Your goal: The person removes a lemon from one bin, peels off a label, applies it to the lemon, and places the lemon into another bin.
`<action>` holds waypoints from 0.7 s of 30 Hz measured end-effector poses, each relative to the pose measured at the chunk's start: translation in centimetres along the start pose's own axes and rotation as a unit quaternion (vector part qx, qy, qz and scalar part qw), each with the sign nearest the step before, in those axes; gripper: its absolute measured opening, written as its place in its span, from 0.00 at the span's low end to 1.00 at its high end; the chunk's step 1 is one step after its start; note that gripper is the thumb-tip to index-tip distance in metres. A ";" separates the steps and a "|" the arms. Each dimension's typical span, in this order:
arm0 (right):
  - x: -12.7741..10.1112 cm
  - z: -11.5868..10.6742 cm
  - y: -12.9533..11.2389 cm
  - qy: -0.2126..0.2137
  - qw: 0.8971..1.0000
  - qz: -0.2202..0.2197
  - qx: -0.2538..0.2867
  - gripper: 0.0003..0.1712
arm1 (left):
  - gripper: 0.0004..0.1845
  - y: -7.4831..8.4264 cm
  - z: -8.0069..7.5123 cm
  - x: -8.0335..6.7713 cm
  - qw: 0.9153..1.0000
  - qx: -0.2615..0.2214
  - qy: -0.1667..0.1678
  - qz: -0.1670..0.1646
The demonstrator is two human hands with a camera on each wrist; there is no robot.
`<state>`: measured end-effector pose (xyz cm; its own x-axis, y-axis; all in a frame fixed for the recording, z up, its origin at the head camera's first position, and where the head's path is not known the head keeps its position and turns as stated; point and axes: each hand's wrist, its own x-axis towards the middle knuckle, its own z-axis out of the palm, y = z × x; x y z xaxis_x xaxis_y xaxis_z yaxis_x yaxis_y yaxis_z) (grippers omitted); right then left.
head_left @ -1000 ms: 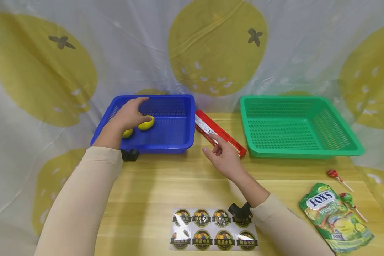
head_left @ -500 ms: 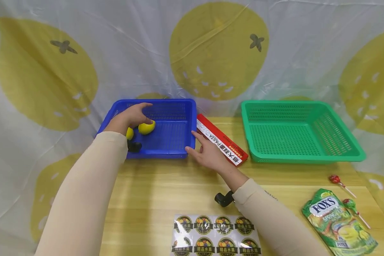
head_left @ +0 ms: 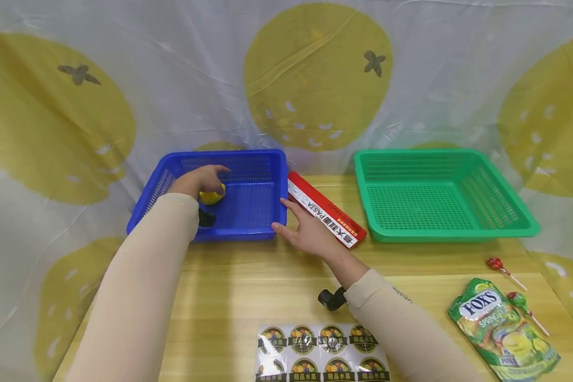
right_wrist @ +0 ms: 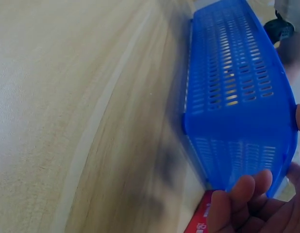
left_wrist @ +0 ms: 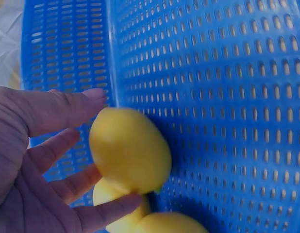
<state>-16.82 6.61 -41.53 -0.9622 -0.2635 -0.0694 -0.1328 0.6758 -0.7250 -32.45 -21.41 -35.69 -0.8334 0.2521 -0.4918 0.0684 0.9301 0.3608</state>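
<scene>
Inside the blue basket (head_left: 277, 180), at its left side, my left hand (head_left: 201, 179) curls round a yellow lemon (head_left: 212, 198). In the left wrist view the thumb and fingers (left_wrist: 53, 111) wrap that lemon (left_wrist: 129, 150), and two more lemons (left_wrist: 150, 222) lie under it on the basket floor (left_wrist: 227, 97). My right hand (head_left: 300, 229) rests with straight fingers against the basket's front right corner (right_wrist: 237, 121). A red pasta box (head_left: 326, 215) lies just to the right of that hand.
An empty green basket (head_left: 506, 228) stands at the back right. A sheet of round stickers (head_left: 321, 354) lies at the table's front edge. On the right are a green candy bag (head_left: 502, 330) and two lollipops (head_left: 497, 263). A lemon-print curtain hangs behind.
My right hand has moved left from the red pasta box to the blue basket's corner. My left hand has drawn back and closed round one lemon.
</scene>
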 end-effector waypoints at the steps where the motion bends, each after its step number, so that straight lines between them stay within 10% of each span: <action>1: 0.0 0.1 -0.1 0.001 1.000 0.000 0.001 0.45 | 0.42 -0.1 0.0 0.1 1.000 0.012 0.000 0.001; 21: -0.6 0.9 -1.3 0.011 0.998 0.006 -0.065 0.44 | 0.37 -1.4 0.3 -0.2 0.999 0.031 0.017 -0.029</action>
<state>-15.90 5.22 -41.19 -0.9686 -0.2409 -0.0620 -0.1494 0.7625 -0.6296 -32.21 -22.63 -36.33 -0.8553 0.1886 -0.4826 0.0522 0.9580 0.2818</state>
